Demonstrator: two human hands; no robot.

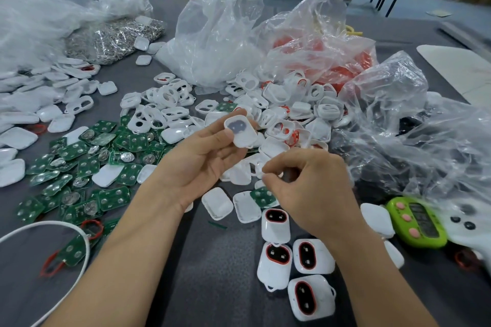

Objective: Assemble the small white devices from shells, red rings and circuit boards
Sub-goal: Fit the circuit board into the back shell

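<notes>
My left hand (202,159) holds a white shell (240,130) with an oval cut-out between thumb and fingers, above the middle of the table. My right hand (305,183) hovers just below and right of it, fingertips pinched together over loose shells; what they pinch is too small to tell. A heap of white shells (265,111) lies behind the hands. Green circuit boards (87,164) spread to the left. Red rings (318,61) fill a clear bag at the back. Several assembled white devices with red rings (295,265) lie near my right forearm.
Large clear plastic bags (220,34) stand at the back and at the right. A bag of metal clips (114,37) sits at the back left. A green timer (417,223) lies at the right, a white cable (53,225) at the left, and stools stand beyond the table.
</notes>
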